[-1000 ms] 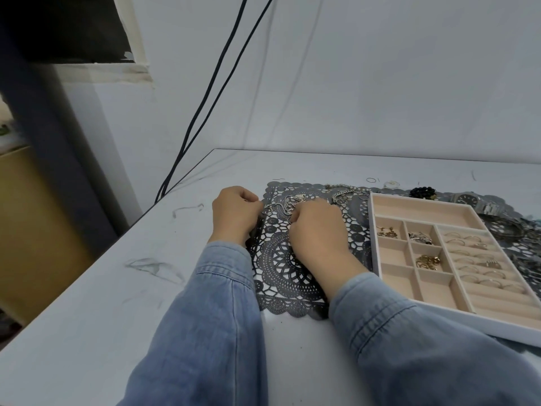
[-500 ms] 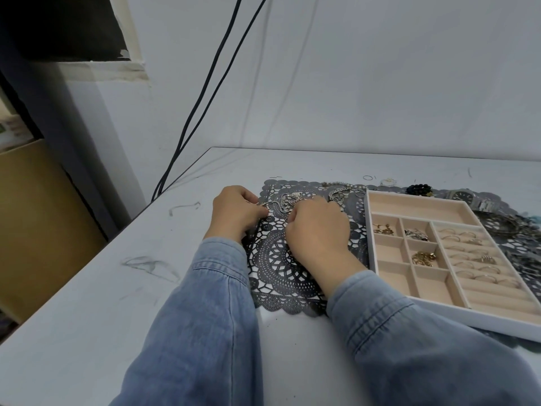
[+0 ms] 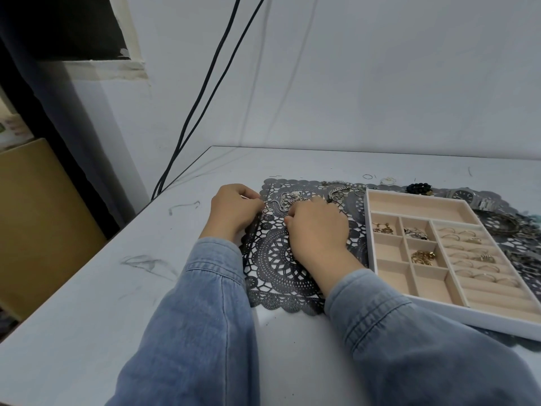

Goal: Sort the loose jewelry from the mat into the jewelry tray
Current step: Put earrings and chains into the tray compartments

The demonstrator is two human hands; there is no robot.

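Observation:
A dark lace mat [image 3: 278,259] lies on the white table. On its far part sits a tangle of silver chain [image 3: 285,200] with a small ring [image 3: 268,211] at its left end. My left hand [image 3: 234,210] is curled at the mat's left edge and pinches the chain's left end. Just to its right, my right hand [image 3: 317,227] has its fingers curled on the chain. The white jewelry tray [image 3: 369,230] with beige compartments stands at the right, holding earrings, gold pieces and several rings.
More silver chain [image 3: 341,190] lies at the mat's far edge. A black bead bracelet [image 3: 418,188], a watch [image 3: 465,196] and bangles [image 3: 509,225] lie beyond and right of the tray. Two black cables [image 3: 205,92] hang down the wall at left.
Both hands stay on the chain tangle with only slight finger movement. The camera has shifted a little.

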